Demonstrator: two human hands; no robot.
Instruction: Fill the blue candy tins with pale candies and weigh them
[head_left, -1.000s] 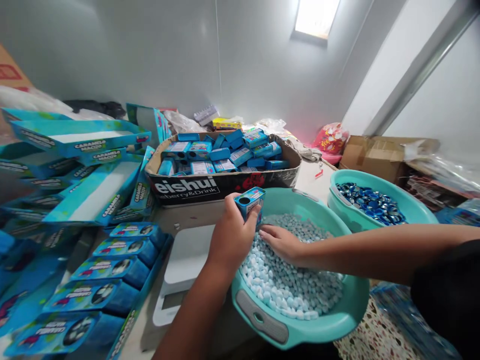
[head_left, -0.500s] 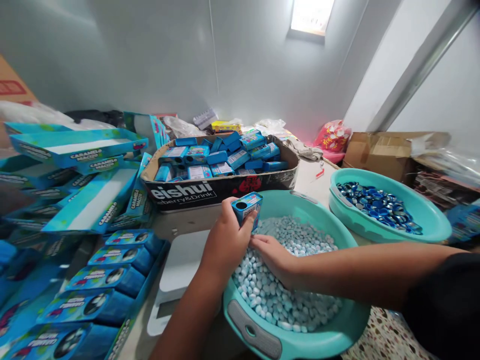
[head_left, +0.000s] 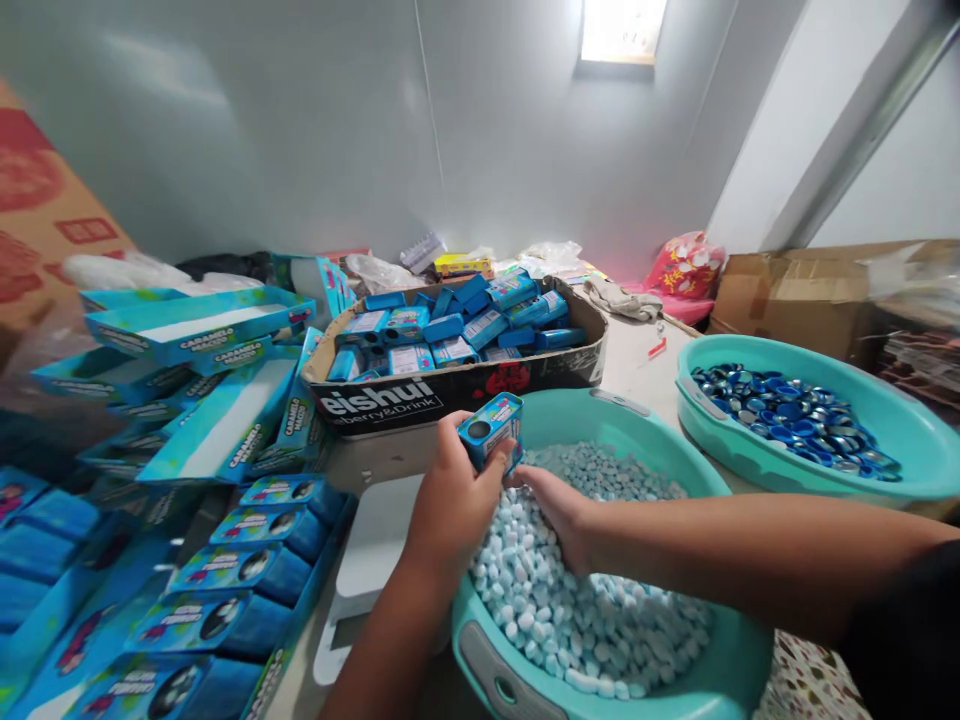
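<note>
My left hand [head_left: 459, 490] is closed around a small blue tin [head_left: 491, 432], held tilted over the left side of a turquoise basin [head_left: 686, 470]. A dark round hole shows in the tin's end facing me. Loose pale blue and white candies [head_left: 592, 640] fill much of the basin. Just below the tin, my right hand [head_left: 559, 515] reaches in from the right, open, low among the candies. Its fingers stretch towards the tin, and their tips are hidden behind my left hand and the candies.
A white scale [head_left: 379, 540] lies left of the basin. Filled tins [head_left: 247, 570] stand in a display tray, beside stacked blue cartons [head_left: 217, 430]. Behind is a cardboard box [head_left: 375, 415] of blue tins. Another turquoise basin [head_left: 926, 450] at right holds blue caps [head_left: 795, 420].
The view has shifted slightly left, so most things sit further right. My left hand still grips the tin, now tipped so its hole shows more. My right hand has sunk deeper among the candies.
</note>
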